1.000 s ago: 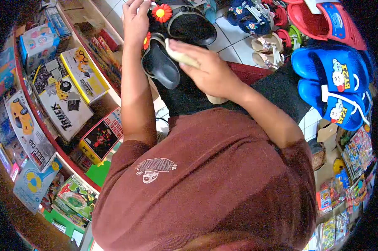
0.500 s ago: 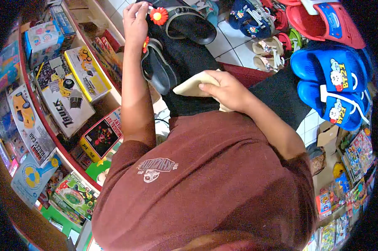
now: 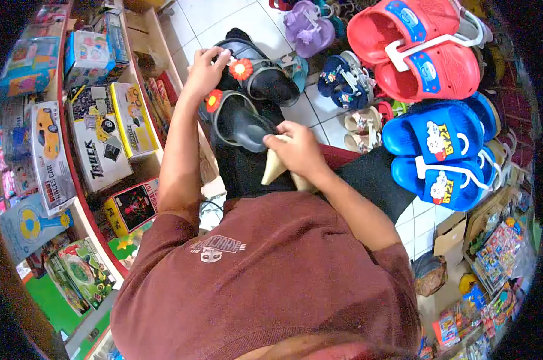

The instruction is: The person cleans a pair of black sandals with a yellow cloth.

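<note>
A pair of black slip-on sandals [image 3: 242, 123] with grey edges lies across my dark-trousered lap. Each sandal carries a red flower [image 3: 241, 69] with a yellow centre. My left hand [image 3: 206, 73] is closed at the flower end of the pair, its fingertips pinching beside the upper flower; exactly what they grip there is partly hidden. In my right hand [image 3: 296, 151] is a cream cloth [image 3: 274, 167], bunched under the fingers and hanging down. The fingertips of that hand touch the heel end of the nearer sandal.
Shelves with boxed toys, including a truck box [image 3: 97, 141], line the left side. On the right hang red clogs [image 3: 430, 51] and blue slides [image 3: 433, 156]. Purple clogs [image 3: 309, 27] and small navy sandals [image 3: 346, 81] are beyond my lap, above white floor tiles [image 3: 229, 24].
My right hand has moved with the cloth to the nearer sandal's heel end, the cloth now hanging lower. The view has shifted; my left hand stays at the flower end.
</note>
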`<action>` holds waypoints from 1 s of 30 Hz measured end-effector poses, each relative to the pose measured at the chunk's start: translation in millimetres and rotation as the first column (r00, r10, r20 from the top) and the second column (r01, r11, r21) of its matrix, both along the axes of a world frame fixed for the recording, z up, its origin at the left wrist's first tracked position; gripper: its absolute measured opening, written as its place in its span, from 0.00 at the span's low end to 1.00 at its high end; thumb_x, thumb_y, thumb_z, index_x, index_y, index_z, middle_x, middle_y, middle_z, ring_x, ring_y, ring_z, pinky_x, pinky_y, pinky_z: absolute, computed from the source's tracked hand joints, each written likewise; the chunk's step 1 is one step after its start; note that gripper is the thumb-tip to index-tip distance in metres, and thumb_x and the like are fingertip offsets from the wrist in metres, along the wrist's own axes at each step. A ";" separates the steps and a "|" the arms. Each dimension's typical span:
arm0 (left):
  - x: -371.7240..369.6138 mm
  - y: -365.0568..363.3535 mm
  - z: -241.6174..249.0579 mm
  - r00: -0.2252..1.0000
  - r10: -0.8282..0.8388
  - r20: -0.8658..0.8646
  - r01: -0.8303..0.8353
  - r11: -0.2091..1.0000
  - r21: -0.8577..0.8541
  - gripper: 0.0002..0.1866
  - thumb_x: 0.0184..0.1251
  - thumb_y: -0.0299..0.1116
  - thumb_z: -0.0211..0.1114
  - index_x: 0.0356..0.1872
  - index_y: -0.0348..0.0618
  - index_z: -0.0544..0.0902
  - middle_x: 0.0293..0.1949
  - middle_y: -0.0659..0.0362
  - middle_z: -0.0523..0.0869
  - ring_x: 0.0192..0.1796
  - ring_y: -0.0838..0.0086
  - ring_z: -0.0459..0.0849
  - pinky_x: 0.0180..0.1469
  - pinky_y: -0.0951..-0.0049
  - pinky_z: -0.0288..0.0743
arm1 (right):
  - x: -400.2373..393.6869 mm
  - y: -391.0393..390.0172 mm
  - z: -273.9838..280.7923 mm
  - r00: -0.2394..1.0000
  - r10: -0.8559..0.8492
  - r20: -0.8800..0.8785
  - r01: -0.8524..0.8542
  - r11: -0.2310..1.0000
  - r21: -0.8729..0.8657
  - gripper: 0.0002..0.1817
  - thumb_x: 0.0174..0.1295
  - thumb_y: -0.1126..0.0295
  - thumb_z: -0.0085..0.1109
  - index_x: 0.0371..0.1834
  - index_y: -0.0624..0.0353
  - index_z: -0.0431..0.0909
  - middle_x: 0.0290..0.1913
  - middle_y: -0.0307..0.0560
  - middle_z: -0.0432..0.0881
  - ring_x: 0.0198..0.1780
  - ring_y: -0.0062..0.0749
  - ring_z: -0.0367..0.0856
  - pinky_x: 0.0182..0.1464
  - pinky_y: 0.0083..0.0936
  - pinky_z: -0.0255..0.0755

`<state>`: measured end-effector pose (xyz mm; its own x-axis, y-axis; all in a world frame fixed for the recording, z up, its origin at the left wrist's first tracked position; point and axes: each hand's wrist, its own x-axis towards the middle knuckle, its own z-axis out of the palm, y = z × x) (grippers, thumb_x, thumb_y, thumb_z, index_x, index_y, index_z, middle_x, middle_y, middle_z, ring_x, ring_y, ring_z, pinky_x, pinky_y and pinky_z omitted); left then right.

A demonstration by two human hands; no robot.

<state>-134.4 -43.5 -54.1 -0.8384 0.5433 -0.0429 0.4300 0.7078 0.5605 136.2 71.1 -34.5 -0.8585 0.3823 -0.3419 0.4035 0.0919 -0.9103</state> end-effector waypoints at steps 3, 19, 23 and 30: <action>-0.4 -0.5 6.3 0.995 -0.096 -0.038 0.095 0.995 -0.011 0.18 0.73 0.49 0.59 0.49 0.48 0.86 0.58 0.43 0.77 0.60 0.47 0.76 0.65 0.53 0.67 | 6.2 32.3 4.9 0.986 -0.125 -0.115 0.131 0.990 0.052 0.20 0.54 0.55 0.70 0.32 0.65 0.83 0.27 0.55 0.85 0.31 0.39 0.87 0.35 0.36 0.77; 4.4 -3.2 31.5 0.965 -0.262 -0.018 0.262 0.965 0.013 0.18 0.71 0.47 0.63 0.43 0.43 0.90 0.37 0.45 0.88 0.42 0.54 0.87 0.48 0.61 0.78 | 12.4 77.8 -30.0 1.000 -0.016 -0.026 0.014 0.999 -0.051 0.20 0.66 0.57 0.63 0.48 0.66 0.83 0.39 0.50 0.87 0.43 0.26 0.83 0.49 0.26 0.74; 0.5 -6.0 7.4 0.979 -0.193 0.070 0.189 0.980 0.065 0.18 0.72 0.47 0.63 0.45 0.42 0.89 0.42 0.45 0.86 0.47 0.55 0.84 0.52 0.63 0.76 | 4.7 74.1 -35.2 0.990 -0.026 -0.141 -0.002 0.981 -0.196 0.23 0.67 0.58 0.64 0.54 0.67 0.81 0.42 0.46 0.87 0.45 0.23 0.81 0.51 0.24 0.74; -5.0 -3.1 3.5 0.964 -0.114 0.241 0.070 0.980 0.187 0.22 0.72 0.47 0.65 0.47 0.34 0.87 0.43 0.51 0.87 0.47 0.69 0.84 0.53 0.70 0.75 | -6.1 59.0 -35.8 0.989 0.064 -0.136 -0.087 0.982 -0.165 0.25 0.68 0.61 0.63 0.61 0.68 0.78 0.43 0.46 0.87 0.43 0.22 0.81 0.49 0.25 0.76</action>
